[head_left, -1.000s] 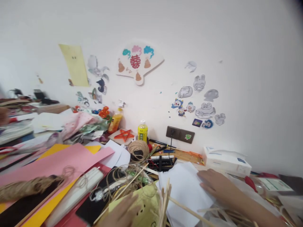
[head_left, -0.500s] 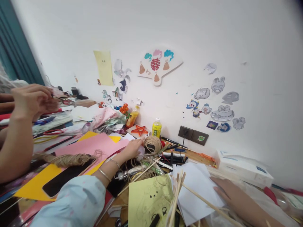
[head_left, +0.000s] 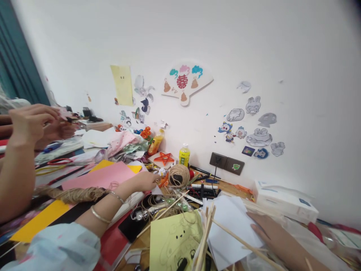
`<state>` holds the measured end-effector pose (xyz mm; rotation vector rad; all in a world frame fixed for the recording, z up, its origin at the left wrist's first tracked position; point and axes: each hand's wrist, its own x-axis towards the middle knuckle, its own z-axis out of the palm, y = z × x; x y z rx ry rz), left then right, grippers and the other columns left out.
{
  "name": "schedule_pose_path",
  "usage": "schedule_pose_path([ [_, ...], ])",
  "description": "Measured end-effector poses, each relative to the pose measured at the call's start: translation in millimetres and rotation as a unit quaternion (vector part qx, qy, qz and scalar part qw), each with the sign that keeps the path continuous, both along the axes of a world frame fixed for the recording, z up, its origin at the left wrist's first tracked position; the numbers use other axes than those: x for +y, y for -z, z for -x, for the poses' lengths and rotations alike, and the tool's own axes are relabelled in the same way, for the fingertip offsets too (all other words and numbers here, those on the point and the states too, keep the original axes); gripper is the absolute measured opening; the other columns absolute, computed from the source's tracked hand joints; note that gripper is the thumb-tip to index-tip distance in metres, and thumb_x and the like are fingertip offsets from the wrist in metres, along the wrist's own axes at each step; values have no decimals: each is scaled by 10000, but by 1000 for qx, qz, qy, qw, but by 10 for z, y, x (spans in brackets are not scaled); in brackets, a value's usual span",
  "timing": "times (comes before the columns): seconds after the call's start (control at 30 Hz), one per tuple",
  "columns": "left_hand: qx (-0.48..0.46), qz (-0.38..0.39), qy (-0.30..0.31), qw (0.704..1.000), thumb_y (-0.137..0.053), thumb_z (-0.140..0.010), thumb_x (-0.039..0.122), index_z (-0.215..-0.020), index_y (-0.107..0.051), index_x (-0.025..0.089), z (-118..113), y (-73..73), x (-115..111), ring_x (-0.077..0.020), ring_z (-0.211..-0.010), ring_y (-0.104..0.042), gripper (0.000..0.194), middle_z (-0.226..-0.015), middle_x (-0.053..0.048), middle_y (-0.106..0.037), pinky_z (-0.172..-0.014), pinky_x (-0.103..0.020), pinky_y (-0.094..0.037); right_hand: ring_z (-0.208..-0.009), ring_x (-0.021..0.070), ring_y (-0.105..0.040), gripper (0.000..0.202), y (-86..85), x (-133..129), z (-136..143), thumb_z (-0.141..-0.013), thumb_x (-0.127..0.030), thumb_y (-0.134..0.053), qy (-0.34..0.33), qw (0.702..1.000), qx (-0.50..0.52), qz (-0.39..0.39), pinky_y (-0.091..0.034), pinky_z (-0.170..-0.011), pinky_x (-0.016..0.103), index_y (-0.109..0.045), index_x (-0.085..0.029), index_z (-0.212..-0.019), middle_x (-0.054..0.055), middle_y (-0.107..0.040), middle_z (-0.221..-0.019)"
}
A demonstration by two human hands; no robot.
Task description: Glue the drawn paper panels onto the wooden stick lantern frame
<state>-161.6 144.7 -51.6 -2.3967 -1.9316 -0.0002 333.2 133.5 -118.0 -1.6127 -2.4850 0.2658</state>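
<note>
My left hand [head_left: 146, 181], below a pale blue sleeve, reaches over the cluttered table with its fingers bent together. What it holds, if anything, is too small to tell. Just right of its fingertips are an orange item [head_left: 163, 181] and a ball of twine [head_left: 179, 175]. Flat and spread, my right hand [head_left: 262, 227] lies at the right edge of some white paper sheets [head_left: 228, 226]. Thin wooden sticks [head_left: 207, 233] stand out between those sheets and a yellow paper with a drawing [head_left: 169, 235].
At the left, another person's hands [head_left: 31, 124] hold something pink. Pink paper [head_left: 98, 175] and a twine bundle [head_left: 73, 194] lie nearer. A yellow-green bottle [head_left: 184, 155], an orange bottle [head_left: 156, 143] and a red star [head_left: 164, 158] stand or lie by the wall. A white box [head_left: 284, 201] sits right.
My left hand has drawn back leftward from beside the twine ball, away from a clear plastic item. The view has shifted slightly. My right hand rests by the white sheets as before.
</note>
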Motion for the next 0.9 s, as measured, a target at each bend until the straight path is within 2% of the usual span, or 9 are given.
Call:
schedule_pose_path([
  [0.07, 10, -2, -31, 999, -359, -893, 396, -1324, -459, 176, -170, -29, 93, -265, -765, -649, 495, -841, -114, -699, -681, -340, -458, -1197, 280, -539, 578, 12, 1, -4, -875, -521, -312, -1, 1000, -1, -6, -403, -1053, 453, -600, -183, -1245, 77, -594, -1286],
  [0.13, 18, -16, -54, 998, -322, -898, 542, -1419, -309, 141, -401, -7, 175, -321, -858, -652, 658, -929, -177, -688, -722, -384, -462, -1185, 279, -550, 554, 32, 7, -7, -873, -519, -332, -1, 1000, 3, -16, -421, -1040, 445, -613, -201, -1230, 70, -605, -1273],
  [0.23, 27, -35, -79, 996, -511, -767, 666, -1467, -187, 204, -759, 105, 226, -367, -920, -642, 899, -1159, -250, -595, -706, -389, -474, -1178, 276, -557, 527, 57, 10, -6, -877, -505, -350, -1, 999, 7, -32, -437, -1029, 432, -622, -211, -1218, 64, -612, -1264],
  [0.33, 22, -41, -112, 993, -600, -753, 588, -1473, -153, 191, -962, 212, 201, -336, -820, -667, 936, -1150, -267, -582, -627, -356, -487, -1175, 271, -560, 516, 55, -3, 7, -886, -485, -351, 0, 999, 8, -39, -437, -1030, 426, -622, -201, -1220, 63, -610, -1265],
  [0.53, 34, -62, -155, 985, -620, -755, 550, -1416, -299, 147, -745, 215, 100, -328, -925, -649, 838, -1359, -308, -398, -711, -365, -500, -1148, 279, -580, 505, 19, -25, 25, -884, -472, -379, -8, 999, 9, -48, -449, -1014, 447, -632, -177, -1205, 77, -627, -1240],
  [0.67, 62, -38, -149, 986, -616, -779, 470, -1424, -281, 49, -558, 249, 22, -358, -849, -656, 840, -969, -248, -655, -698, -408, -490, -1152, 284, -578, 500, 40, -18, 20, -891, -453, -369, -14, 998, 5, -58, -450, -1010, 473, -626, -170, -1213, 78, -623, -1244],
  [0.77, 76, -29, -147, 986, -499, -846, 230, -1282, -501, 16, -490, 327, 1, -317, -726, -658, 485, -756, -199, -674, -650, -390, -475, -1162, 287, -572, 497, 83, 2, 2, -891, -455, -375, -16, 998, 3, -66, -450, -1011, 481, -626, -175, -1215, 74, -616, -1252],
  [0.83, 83, -31, -132, 987, -477, -806, 115, -1045, -667, 48, -446, 376, 28, -315, -807, -650, 312, -793, -207, -679, -704, -400, -468, -1161, 288, -572, 496, 115, 20, -14, -888, -464, -383, -15, 998, 0, -68, -453, -1009, 482, -629, -181, -1213, 71, -616, -1253],
  [0.9, 86, -46, -105, 990, -498, -782, 107, -933, -705, 94, -399, 421, 73, -327, -1006, -597, 257, -968, -213, -677, -831, -432, -440, -1173, 289, -564, 509, 145, 38, -29, -890, -475, -377, -11, 998, -5, -64, -443, -1017, 488, -619, -181, -1227, 69, -605, -1266],
])
